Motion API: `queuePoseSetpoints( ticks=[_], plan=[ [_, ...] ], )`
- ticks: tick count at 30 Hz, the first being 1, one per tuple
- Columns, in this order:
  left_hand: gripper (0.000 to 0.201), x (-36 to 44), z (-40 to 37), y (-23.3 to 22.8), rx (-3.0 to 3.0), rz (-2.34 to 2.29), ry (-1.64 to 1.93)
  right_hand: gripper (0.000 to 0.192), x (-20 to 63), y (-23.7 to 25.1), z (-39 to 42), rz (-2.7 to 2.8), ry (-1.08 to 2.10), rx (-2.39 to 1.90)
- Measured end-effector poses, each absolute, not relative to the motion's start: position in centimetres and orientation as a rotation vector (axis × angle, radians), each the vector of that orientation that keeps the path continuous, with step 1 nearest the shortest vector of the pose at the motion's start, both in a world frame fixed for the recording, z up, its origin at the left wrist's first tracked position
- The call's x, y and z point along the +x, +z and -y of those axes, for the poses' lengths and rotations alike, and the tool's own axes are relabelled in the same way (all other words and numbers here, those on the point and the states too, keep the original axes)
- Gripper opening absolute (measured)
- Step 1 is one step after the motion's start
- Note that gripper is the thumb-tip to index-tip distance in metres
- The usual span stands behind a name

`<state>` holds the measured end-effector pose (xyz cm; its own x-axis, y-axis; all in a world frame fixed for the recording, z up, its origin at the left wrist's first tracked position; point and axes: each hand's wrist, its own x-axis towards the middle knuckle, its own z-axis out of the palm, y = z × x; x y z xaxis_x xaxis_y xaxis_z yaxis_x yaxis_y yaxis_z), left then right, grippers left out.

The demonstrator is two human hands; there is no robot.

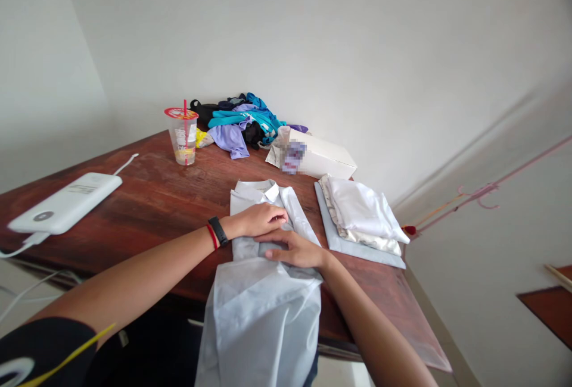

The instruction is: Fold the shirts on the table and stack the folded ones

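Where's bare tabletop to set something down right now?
Bare wood lies between the power bank, cup and pale shirt under both hands. Crowded: the far edge with the clothes heap and white box, and right, the folded stack.

Pale blue shirt [263, 292] lying on a reddish-brown surface [156, 196]; white power bank [67, 202]; teal, lilac and black clothes [241, 122]; red-lidded clear cup [183, 136]; white folded stack [361, 211].

No text can be read: the print on the clear plastic cup [183, 140], well beyond the fingertips, is too small, and the white box's [319, 158] label is blurred.
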<state>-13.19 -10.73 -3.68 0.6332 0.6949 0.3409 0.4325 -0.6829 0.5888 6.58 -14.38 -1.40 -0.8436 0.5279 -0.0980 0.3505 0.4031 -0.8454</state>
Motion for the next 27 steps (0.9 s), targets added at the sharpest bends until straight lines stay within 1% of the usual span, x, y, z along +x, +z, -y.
queuePoseSetpoints(
  ticks=[7,27],
  plan=[
    [0.024,-13.22,10.56,-3.82,2.393,-0.878,0.747,0.053,6.51,-1.36,14.41,2.490,1.377,-0.810],
    [0.024,-13.17,10.59,-3.87,2.375,-0.900,0.737,0.052,6.45,-1.22,14.43,2.515,1.361,-0.804]
  ],
)
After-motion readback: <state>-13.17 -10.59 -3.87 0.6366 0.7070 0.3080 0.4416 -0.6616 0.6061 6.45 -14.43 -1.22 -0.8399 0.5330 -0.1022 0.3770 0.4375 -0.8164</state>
